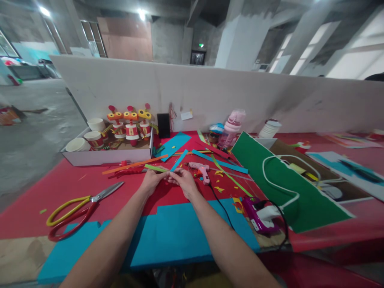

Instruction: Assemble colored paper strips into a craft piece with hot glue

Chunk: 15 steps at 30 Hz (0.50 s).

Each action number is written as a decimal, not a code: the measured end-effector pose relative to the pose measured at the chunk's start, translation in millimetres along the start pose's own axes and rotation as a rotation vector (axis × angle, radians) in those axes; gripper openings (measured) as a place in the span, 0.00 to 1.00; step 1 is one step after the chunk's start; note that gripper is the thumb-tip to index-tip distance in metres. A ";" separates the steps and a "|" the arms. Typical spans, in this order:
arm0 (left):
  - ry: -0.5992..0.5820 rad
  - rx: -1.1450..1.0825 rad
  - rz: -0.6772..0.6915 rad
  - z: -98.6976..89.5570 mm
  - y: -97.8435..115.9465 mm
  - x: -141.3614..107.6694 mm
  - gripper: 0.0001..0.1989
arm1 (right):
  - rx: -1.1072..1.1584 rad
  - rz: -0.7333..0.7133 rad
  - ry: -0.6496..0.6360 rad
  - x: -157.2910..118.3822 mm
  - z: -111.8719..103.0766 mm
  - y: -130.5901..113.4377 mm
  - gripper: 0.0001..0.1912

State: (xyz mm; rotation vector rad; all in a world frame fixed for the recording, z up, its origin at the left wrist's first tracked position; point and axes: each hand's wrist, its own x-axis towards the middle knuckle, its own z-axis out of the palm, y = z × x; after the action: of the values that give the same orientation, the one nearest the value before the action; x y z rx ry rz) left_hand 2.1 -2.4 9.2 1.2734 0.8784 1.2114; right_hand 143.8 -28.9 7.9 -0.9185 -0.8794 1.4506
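My left hand (152,179) pinches a light green paper strip (155,168), which sticks out to the left above its fingers. My right hand (184,181) meets it fingertip to fingertip, closed at the lower end of a blue paper strip (180,160) that points up and to the right. The fingers hide where the two strips come together. Just right of my right hand lies a pink glue gun (200,171) with a black cord. Left of my hands, big scissors (87,206) with one yellow and one red handle rest on the red table cover (126,204).
A white box (108,157) holds paper cups and several paper-cup robot figures (131,127). Paper strips and yellow scraps lie beyond my hands. Blue sheets (177,232) line the near edge. At right are a purple power strip (260,216), a green board (279,184) and a pink bottle (232,128).
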 end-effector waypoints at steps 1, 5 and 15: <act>-0.003 0.002 0.004 0.0 0.1 -0.2 0.09 | -0.008 0.003 -0.003 0.2 -0.4 0.3 0.19; -0.007 -0.039 -0.009 -0.7 -2.5 0.5 0.10 | -0.028 -0.005 -0.012 1.5 -0.8 2.9 0.19; -0.009 -0.040 -0.030 -1.8 -4.2 1.7 0.12 | -0.038 0.055 -0.023 4.0 -2.4 6.0 0.17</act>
State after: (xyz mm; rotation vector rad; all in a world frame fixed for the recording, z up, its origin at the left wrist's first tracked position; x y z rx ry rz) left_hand 1.4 0.1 5.1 1.2289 0.8594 1.1933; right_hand 143.4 -25.2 1.2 -0.9628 -0.9076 1.4982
